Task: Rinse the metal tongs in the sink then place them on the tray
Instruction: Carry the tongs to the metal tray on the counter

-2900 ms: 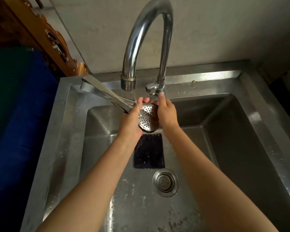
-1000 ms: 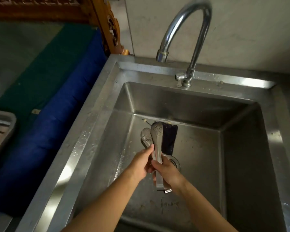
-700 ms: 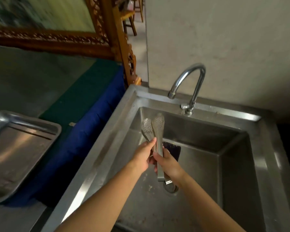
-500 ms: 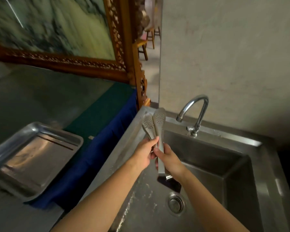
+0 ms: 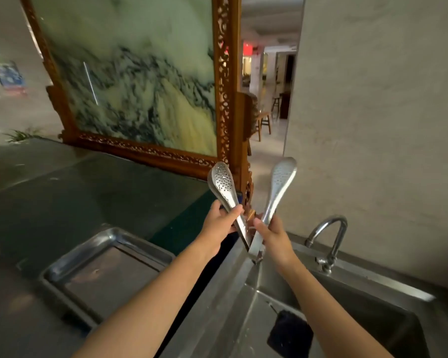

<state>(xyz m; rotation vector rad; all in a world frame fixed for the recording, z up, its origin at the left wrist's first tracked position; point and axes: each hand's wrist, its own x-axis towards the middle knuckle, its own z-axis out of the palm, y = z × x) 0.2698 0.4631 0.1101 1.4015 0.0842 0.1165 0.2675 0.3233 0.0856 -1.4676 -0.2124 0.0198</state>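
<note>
I hold the metal tongs [image 5: 278, 187] upright above the sink's left rim, their two perforated spoon ends spread apart in a V. My left hand [image 5: 219, 224] grips the left arm of the tongs, and my right hand [image 5: 270, 235] grips the right arm near the hinge. The steel tray [image 5: 62, 264] lies on the dark counter to the lower left, below and left of my left forearm. The steel sink [image 5: 367, 280] is at the lower right, with its curved tap [image 5: 329, 236] not running.
A dark rectangular pad [image 5: 290, 334] lies on the sink floor. A large framed stone picture [image 5: 140, 73] stands at the back of the counter. A plain wall [image 5: 373, 125] rises behind the tap. A blue cloth edge [image 5: 204, 275] hangs between counter and sink.
The tongs have risen out of the basin to above the sink's left rim, and their arms have spread apart. The view has lifted and swung left, bringing the tray fully into sight.
</note>
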